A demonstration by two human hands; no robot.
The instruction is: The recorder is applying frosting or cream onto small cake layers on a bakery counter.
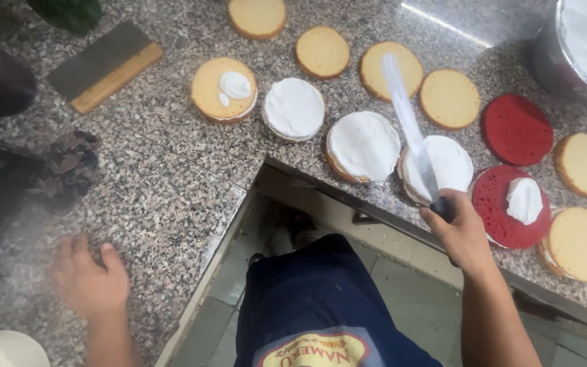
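Speckled granite forms the bench [164, 170], an L-shaped top that wraps round the person's dark apron. The right hand [462, 234] is clenched round the dark handle of a long palette knife [409, 126], whose blade runs up toward 11 o'clock, its lower part lying over a frosted cake round [451, 163] and its tip over a bare yellow sponge disc [392, 68]. The blade looks thin, springy and slick with white cream, so the handle is the only sensible place to hold it, and a firm wrap like this one suits it.

The left hand [88, 278] rests flat and released on the bench at 8 o'clock, fingers spread, holding nothing.

Sponge rounds lie scattered from 12 to 3 o'clock: some plain yellow, several coated white, and two red ones [516, 129], one with a dollop of cream. They appear light, soft and crumbly; lifting one would call for support from beneath rather than a pinch at the edge. The cream likely smears at a touch.

A steel bowl of cream [579, 47] sits at 1 o'clock, and a wood-handled scraper [107, 64] at 10 o'clock.
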